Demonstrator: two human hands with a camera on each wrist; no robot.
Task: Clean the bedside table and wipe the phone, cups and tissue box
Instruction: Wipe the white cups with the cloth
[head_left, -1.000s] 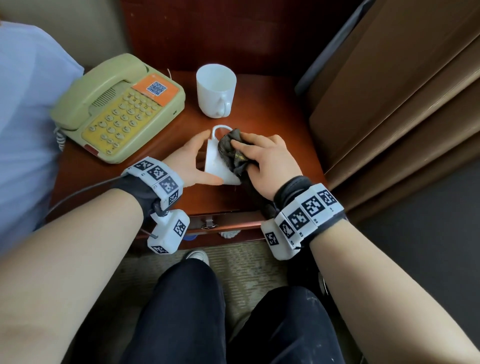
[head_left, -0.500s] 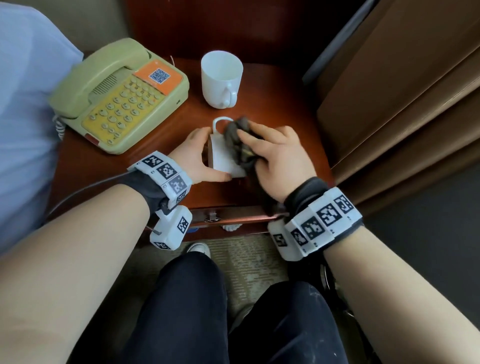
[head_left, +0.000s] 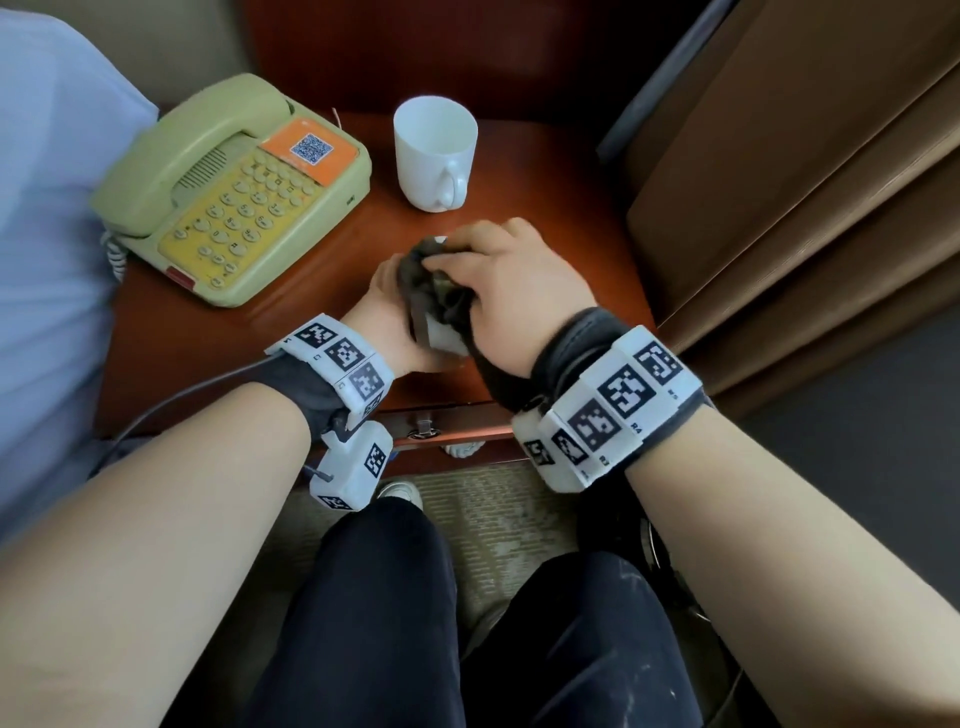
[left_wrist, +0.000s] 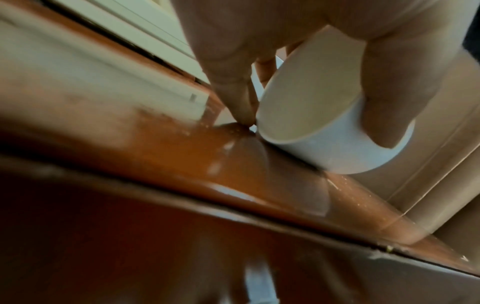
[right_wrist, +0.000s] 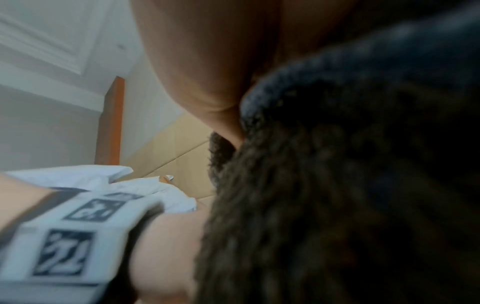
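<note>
A white cup (head_left: 441, 335) lies tilted near the front of the reddish bedside table (head_left: 545, 228), mostly hidden under both hands. My left hand (head_left: 387, 317) grips its side, with thumb and fingers wrapped round the cup (left_wrist: 324, 115) as its base edge touches the wood. My right hand (head_left: 498, 291) presses a dark grey cloth (head_left: 434, 283) over the cup's top and grips it. The cloth (right_wrist: 337, 185) fills the right wrist view. A second white cup (head_left: 435, 153) stands upright at the back. A pale green phone (head_left: 234, 187) sits at the left.
Brown curtains (head_left: 805, 182) hang close on the right of the table. A white bed sheet (head_left: 47, 234) borders the left. The table's drawer front (head_left: 447, 423) faces my knees, above a patterned carpet (head_left: 493, 519). No tissue box is in view.
My right hand has slid the cloth forward and left over the cup, which now covers it almost wholly. The left hand keeps its grip. The head view has moved closer.
</note>
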